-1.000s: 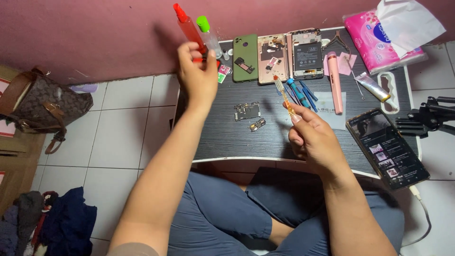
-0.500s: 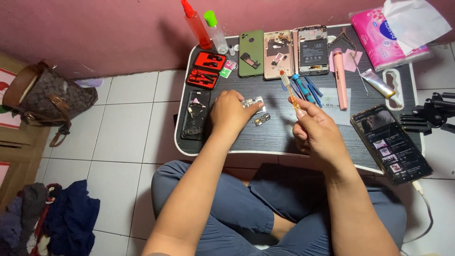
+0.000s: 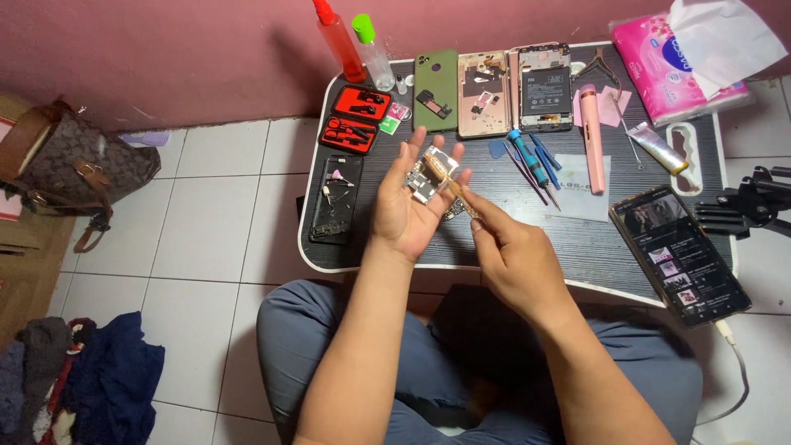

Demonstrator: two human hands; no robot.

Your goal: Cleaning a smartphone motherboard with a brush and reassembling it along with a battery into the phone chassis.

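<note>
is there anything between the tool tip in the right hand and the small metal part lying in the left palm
Nothing visible. The right hand points its thin tool straight onto the small metal part in the open left hand, raised above the table.

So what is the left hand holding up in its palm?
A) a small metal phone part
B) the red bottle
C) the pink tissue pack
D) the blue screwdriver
A: the left hand lies open, palm up, with a small metal phone part resting on it, while the red bottle, pink tissue pack and blue screwdriver sit untouched on the table.
</note>
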